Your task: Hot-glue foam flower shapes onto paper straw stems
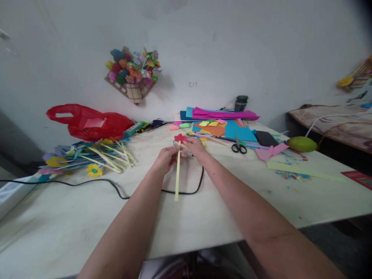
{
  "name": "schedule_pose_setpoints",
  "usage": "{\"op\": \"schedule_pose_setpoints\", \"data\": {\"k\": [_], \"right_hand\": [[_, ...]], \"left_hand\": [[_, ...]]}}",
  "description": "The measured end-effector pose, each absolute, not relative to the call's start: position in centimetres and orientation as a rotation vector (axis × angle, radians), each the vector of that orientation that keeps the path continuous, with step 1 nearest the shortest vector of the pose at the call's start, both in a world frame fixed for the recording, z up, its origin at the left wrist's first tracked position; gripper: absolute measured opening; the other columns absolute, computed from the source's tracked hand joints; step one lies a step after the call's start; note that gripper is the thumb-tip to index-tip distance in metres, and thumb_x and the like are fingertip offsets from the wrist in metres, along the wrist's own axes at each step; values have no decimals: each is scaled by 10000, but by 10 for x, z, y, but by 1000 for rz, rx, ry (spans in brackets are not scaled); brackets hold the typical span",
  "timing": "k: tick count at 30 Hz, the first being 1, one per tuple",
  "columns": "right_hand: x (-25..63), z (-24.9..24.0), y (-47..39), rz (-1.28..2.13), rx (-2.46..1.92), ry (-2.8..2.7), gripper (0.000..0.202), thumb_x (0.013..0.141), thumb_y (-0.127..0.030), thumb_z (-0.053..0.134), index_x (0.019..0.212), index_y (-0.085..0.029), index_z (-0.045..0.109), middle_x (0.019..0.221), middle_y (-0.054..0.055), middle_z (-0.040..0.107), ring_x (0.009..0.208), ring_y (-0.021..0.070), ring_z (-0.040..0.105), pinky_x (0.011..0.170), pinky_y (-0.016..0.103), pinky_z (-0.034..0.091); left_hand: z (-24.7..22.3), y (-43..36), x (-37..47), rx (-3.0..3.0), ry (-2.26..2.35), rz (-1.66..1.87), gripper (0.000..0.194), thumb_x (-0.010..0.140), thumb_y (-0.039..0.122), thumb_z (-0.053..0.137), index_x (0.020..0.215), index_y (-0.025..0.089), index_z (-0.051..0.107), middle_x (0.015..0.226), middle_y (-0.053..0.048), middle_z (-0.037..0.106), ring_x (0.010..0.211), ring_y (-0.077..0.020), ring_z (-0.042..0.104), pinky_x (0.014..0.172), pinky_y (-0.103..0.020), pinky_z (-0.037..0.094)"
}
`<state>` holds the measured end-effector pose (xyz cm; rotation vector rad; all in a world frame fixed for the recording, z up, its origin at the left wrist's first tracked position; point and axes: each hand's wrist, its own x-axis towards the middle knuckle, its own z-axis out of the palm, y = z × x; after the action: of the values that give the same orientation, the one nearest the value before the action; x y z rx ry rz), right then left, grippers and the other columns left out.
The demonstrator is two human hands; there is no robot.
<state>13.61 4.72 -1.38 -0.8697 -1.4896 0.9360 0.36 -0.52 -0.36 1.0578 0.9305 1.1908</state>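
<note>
A pale wall backs the worktop (221, 217), with a bouquet (132, 68) of bright blooms hung on it at eleven o'clock from the hands and a number written to the right of that. The red flower (180, 138) is out in front of the person, near the middle of the worktop, at the top of a pale yellow strip (177, 182) that points down to six o'clock. The left hand (168, 157) pinches the strip just below the flower; the right hand (194, 148) has its fingers closed at the flower's right edge, though the exact contact of the fingertips is too small to make out. A black cable (186, 192) curves across the worktop at six o'clock, beneath the strip's lower part.

At ten o'clock lies a red bag (90, 122). Nearer, at nine o'clock, is a heap of stems (109, 155), pale yellow ones on top, with a yellow flower (94, 170) beside it. A white power strip (14, 190) sits at the left edge.

At two o'clock are coloured sheets (240, 130), a magenta roll (225, 113) and a dark cup (241, 103) behind them. At three o'clock come the scissors (238, 147), then a phone (266, 138), pink paper (271, 152) and paper scraps (293, 176).
</note>
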Motion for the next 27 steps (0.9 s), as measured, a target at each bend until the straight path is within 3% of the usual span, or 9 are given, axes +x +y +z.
{"op": "schedule_pose_setpoints", "data": {"k": [4,10,27], "right_hand": [[138,-9,44,822,-868,-1584,178,722,-282,531,644,-160,635,631,-15,591,638,130,523,651,264,418],[140,-6,48,527,-825,-1780,172,749,-166,537,812,-190,695,882,37,684,863,176,599,817,325,441],[146,-12,56,61,-900,-2007,209,833,-231,513,884,-217,715,924,34,703,901,178,598,827,309,412]], "left_hand": [[-4,-5,3,1043,908,1231,262,648,264,661,837,84,641,574,-71,638,383,-65,446,345,-181,215],[-7,-1,1,1080,885,1272,291,628,220,674,893,113,615,518,-42,609,409,-94,498,376,-181,271],[-2,-6,6,1079,922,1309,292,607,164,649,885,81,614,485,-35,594,376,-94,472,360,-192,294]]}}
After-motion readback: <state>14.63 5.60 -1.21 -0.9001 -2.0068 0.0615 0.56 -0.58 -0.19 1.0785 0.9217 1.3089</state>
